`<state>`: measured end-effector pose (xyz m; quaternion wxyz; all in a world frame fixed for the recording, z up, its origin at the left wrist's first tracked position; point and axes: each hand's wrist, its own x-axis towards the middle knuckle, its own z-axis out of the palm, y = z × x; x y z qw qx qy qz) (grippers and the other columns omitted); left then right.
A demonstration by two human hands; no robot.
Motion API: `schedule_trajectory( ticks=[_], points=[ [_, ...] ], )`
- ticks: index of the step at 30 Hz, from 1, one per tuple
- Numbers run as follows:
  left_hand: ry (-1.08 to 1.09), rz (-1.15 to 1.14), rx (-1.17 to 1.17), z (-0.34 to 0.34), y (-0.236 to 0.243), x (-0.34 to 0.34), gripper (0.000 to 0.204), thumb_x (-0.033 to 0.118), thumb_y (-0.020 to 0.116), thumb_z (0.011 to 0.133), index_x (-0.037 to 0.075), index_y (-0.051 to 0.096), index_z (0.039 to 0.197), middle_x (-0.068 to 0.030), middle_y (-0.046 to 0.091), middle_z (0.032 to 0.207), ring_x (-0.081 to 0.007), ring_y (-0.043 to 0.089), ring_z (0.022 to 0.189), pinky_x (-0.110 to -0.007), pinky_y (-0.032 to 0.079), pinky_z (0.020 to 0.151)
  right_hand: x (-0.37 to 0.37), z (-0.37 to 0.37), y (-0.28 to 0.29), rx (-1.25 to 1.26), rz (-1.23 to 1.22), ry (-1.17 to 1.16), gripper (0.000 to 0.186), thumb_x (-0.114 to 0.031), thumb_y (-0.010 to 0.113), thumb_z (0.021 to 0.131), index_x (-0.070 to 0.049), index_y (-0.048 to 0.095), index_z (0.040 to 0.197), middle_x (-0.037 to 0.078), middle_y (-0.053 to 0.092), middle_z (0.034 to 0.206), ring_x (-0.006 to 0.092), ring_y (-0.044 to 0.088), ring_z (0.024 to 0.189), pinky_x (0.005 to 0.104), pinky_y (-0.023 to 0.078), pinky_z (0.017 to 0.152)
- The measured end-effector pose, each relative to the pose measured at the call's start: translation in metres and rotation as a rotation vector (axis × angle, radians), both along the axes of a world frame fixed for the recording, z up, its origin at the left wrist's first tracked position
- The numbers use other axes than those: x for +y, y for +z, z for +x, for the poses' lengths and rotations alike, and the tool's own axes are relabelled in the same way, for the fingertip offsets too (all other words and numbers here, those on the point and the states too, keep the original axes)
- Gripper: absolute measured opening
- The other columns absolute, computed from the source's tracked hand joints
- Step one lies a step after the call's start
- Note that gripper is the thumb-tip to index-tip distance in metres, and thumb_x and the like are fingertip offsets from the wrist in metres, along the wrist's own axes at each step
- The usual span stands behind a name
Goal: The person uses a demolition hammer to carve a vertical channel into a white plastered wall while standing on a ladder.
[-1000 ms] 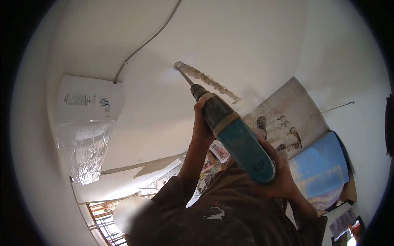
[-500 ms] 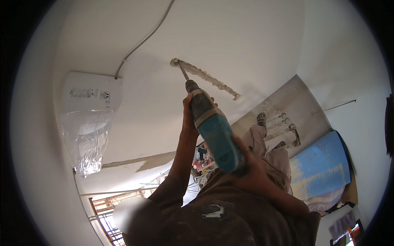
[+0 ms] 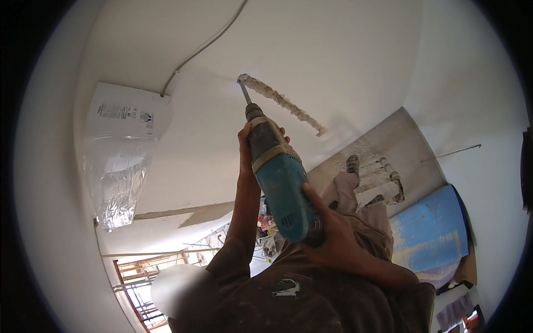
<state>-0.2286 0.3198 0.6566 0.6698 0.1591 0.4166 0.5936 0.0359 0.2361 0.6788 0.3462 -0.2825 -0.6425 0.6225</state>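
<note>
Daylight glare at lower-left window [image 3: 139, 289], fisheye curvature toward black edges

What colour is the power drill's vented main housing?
The vented main housing is teal; the head view shows it best.

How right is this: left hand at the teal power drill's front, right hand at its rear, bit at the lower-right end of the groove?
Not quite: the head view shows the bit at the upper-left end of the groove, not the lower-right. The left hand is at the front of the teal power drill and the right hand at its rear.
</note>
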Motion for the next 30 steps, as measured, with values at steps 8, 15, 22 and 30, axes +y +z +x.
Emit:
schedule_trajectory(
  ticks=[8,15,22,30],
  points=[
    [0.004,0.019,0.035,-0.003,0.008,0.004,0.069,0.068,0.045,0.088,0.004,0.055,0.113,-0.0168,0.06,0.102,-0.0291,0.064,0.089,-0.045,0.058,0.074,0.011,-0.001,0.025,-0.044,-0.017,0.077,0.109,-0.02,0.083,0.066,-0.014,0.019,0.155,0.026,0.064,0.113,0.0423,0.063,0.107,0.0471,0.051,0.089],
    [-0.019,0.028,0.103,0.002,-0.003,0.012,0.068,0.068,0.046,0.087,0.005,0.056,0.109,-0.0172,0.062,0.098,-0.0295,0.064,0.087,-0.044,0.058,0.071,0.007,-0.002,0.002,0.0,0.002,-0.034,0.105,-0.01,0.075,0.065,-0.016,0.021,0.155,0.027,0.064,0.11,0.0441,0.062,0.103,0.0488,0.051,0.086],
    [-0.019,0.047,0.092,0.012,-0.007,0.001,0.064,0.065,0.053,0.086,0.005,0.057,0.107,-0.0144,0.064,0.097,-0.0296,0.065,0.09,-0.044,0.059,0.076,-0.004,-0.001,-0.026,0.019,0.0,-0.072,0.101,-0.009,0.073,0.067,-0.02,0.023,0.154,0.027,0.065,0.105,0.0451,0.064,0.096,0.0493,0.051,0.084],
    [0.007,0.01,0.147,0.017,-0.019,-0.002,0.065,0.065,0.054,0.085,0.004,0.056,0.11,-0.0148,0.064,0.098,-0.0316,0.065,0.092,-0.045,0.058,0.078,-0.007,0.004,-0.048,0.05,-0.008,-0.115,0.101,-0.011,0.073,0.067,-0.024,0.024,0.154,0.026,0.066,0.102,0.0436,0.066,0.094,0.0478,0.053,0.082]
  ],
)
